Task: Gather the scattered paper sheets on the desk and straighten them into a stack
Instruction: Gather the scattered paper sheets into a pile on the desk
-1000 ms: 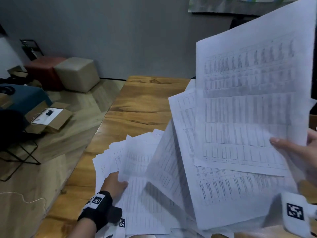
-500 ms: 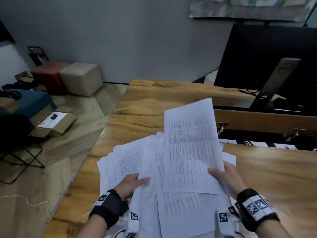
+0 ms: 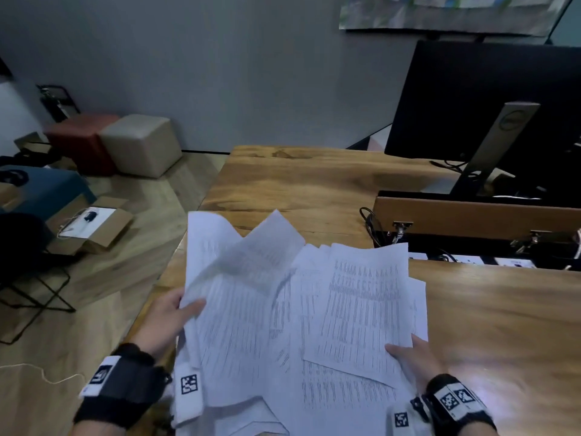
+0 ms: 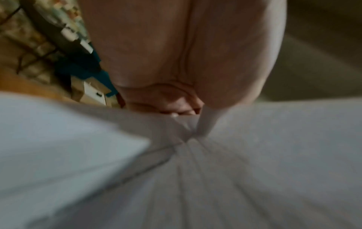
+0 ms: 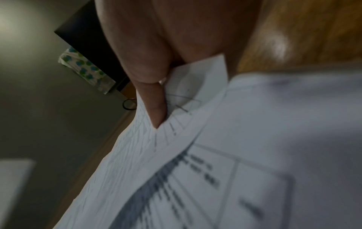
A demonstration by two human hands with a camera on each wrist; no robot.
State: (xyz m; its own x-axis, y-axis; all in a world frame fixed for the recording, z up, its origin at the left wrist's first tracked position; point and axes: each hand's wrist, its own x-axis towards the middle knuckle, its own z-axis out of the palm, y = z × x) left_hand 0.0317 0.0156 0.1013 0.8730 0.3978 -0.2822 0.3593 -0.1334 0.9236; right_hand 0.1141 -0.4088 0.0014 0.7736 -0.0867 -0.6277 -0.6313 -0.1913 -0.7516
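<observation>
A loose, fanned pile of white printed paper sheets [image 3: 283, 325] lies on the near left part of the wooden desk [image 3: 314, 184]. My left hand [image 3: 169, 316] grips the pile's left side, thumb on top, and lifts several sheets so their far corners curl up. My right hand [image 3: 412, 354] pinches the lower right corner of the top sheet [image 3: 364, 303] together with sheets under it. The left wrist view shows blurred sheets [image 4: 195, 170] under the fingers [image 4: 172, 106]. In the right wrist view the thumb [image 5: 152, 96] presses on the sheets [image 5: 195, 155].
A black monitor [image 3: 490, 105] on a stand sits at the desk's back right, behind a raised wooden flap [image 3: 471, 215] over a cable tray. The floor on the left holds an open cardboard box [image 3: 91, 228], two cube stools [image 3: 141, 146] and a dark chair. The desk's left edge runs close beside the pile.
The raised sheets in my right hand have come down onto the pile. My left hand has moved out to the pile's left edge and lifts sheets there. The camera has tilted down.
</observation>
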